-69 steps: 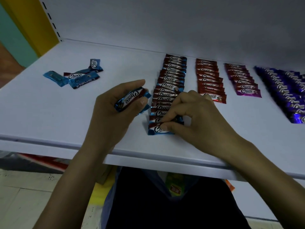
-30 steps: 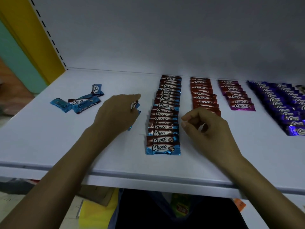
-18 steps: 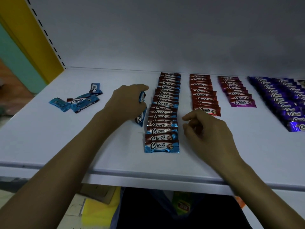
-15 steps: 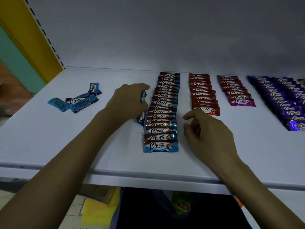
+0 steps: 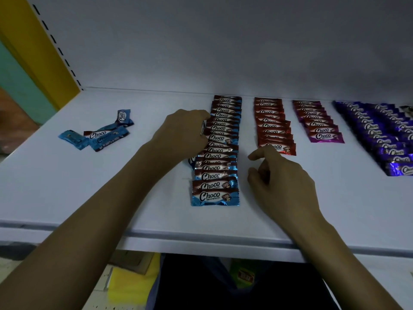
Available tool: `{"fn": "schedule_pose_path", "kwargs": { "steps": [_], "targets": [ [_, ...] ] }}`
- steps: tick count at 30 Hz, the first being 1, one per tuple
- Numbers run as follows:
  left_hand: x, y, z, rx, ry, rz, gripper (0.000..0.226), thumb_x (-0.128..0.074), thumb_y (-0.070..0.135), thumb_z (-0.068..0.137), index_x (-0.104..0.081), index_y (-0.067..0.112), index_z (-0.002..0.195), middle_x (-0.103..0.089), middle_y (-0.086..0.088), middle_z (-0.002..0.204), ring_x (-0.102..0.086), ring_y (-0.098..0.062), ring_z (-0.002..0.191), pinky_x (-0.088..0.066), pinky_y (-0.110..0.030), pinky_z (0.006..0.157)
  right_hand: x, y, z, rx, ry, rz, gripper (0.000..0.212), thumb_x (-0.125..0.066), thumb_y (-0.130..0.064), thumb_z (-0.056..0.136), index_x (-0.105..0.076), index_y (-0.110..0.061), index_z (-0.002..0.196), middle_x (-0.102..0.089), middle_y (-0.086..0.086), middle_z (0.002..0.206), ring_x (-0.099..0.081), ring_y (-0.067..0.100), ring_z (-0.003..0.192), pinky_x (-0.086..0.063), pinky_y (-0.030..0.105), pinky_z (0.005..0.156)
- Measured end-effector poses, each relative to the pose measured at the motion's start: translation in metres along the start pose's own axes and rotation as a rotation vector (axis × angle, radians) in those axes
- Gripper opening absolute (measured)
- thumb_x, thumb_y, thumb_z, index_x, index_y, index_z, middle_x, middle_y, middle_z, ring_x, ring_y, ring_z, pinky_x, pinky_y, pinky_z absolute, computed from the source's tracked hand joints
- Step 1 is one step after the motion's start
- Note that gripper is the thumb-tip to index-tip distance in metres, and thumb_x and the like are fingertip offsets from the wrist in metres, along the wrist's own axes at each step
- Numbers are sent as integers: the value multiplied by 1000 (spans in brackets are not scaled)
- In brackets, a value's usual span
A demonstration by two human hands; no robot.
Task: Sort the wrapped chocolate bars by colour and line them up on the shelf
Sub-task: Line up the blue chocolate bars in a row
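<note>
Since half a second ago the left hand [image 5: 183, 135] has slid right, and its fingers [image 5: 197, 114] now touch the left edge of the blue row [image 5: 218, 166] on the shelf [image 5: 111, 198]. Those fingers are curled around a blue-wrapped bar [image 5: 191, 161] held on edge, with only its ends showing above and below the hand. The right hand [image 5: 286, 184] has hardly shifted. It rests just right of the blue row with its fingers [image 5: 259, 154] loosely curled and holding nothing. Just beyond the right fingertips lies the front of the red row [image 5: 273, 128], then the magenta row [image 5: 317, 121] and purple bars [image 5: 377, 135] farther right. Loose blue bars [image 5: 100, 135] lie well left of the left fingers.
</note>
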State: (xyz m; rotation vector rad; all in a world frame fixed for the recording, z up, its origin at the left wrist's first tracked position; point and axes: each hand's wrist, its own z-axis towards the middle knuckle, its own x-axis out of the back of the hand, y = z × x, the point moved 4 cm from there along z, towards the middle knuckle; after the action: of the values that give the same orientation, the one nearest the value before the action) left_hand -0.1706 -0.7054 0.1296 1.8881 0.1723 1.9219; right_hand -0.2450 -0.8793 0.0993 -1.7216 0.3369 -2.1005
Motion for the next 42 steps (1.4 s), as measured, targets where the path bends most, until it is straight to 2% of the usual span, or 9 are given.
{"fn": "schedule_pose_path", "kwargs": {
  "steps": [7, 13, 16, 22, 27, 30, 33, 35, 42],
  "targets": [
    [-1, -1, 1, -6, -7, 8, 45, -57, 17, 92, -49, 14, 136, -63, -8, 124, -61, -23, 103, -39, -22, 79, 0, 1, 0, -3, 1, 9, 23, -52, -27, 93, -52, -27, 115, -47, -14, 65, -45, 1, 58, -23, 12, 51],
    [7, -17, 16, 49, 28, 134, 45, -57, 13, 90, -50, 9, 134, -61, -14, 123, -59, -29, 106, -40, -27, 80, -2, 1, 1, -5, 8, 4, 22, -53, -27, 93, -53, -26, 115, -46, -14, 64, -44, 2, 57, -24, 13, 51],
    [3, -13, 25, 46, 9, 119, 49, -57, 16, 90, -45, 11, 138, -57, -12, 131, -55, -28, 113, -41, -31, 89, -1, 1, 1, -11, 3, 8, 22, -53, -27, 93, -52, -26, 115, -47, -14, 64, -46, 2, 58, -24, 13, 51],
    [2, -6, 23, 11, 11, 100, 47, -57, 16, 92, -46, 11, 138, -59, -11, 128, -56, -26, 112, -40, -30, 89, -1, 1, 1, -11, 3, 14, 22, -53, -26, 93, -52, -26, 115, -48, -13, 64, -46, 3, 58, -22, 13, 51],
    [16, -16, 1, 54, 31, 123, 49, -56, 15, 91, -45, 11, 139, -60, -13, 126, -57, -27, 108, -36, -22, 77, -1, 1, 1, -5, 9, 9, 22, -53, -26, 92, -53, -25, 114, -48, -14, 65, -46, 2, 58, -24, 14, 51],
    [14, -14, -12, 54, 11, 140, 39, -55, 17, 91, -52, 6, 129, -62, -13, 110, -58, -24, 93, -37, -21, 63, -2, 1, 1, -5, 6, 5, 22, -54, -27, 92, -53, -25, 114, -49, -14, 65, -47, 2, 59, -26, 14, 51],
    [6, -10, -18, 61, -28, 137, 37, -57, 22, 92, -53, 8, 126, -63, -11, 116, -56, -21, 90, -39, -26, 72, -2, 1, 0, -1, -1, 7, 22, -53, -27, 92, -53, -25, 114, -50, -14, 66, -47, 3, 59, -27, 14, 52],
    [3, -9, -20, 69, -31, 132, 37, -57, 24, 92, -53, 8, 125, -62, -11, 118, -58, -23, 96, -39, -26, 76, -1, 1, 0, -2, -1, 10, 22, -53, -26, 92, -53, -26, 114, -50, -13, 67, -46, 2, 59, -25, 14, 52],
    [2, 0, -21, 55, -34, 127, 40, -56, 26, 93, -52, 8, 128, -62, -11, 120, -60, -25, 103, -39, -26, 78, -2, 1, 1, -10, 9, 14, 22, -53, -26, 93, -52, -26, 115, -48, -15, 66, -45, 1, 59, -26, 14, 52]
  ]
}}
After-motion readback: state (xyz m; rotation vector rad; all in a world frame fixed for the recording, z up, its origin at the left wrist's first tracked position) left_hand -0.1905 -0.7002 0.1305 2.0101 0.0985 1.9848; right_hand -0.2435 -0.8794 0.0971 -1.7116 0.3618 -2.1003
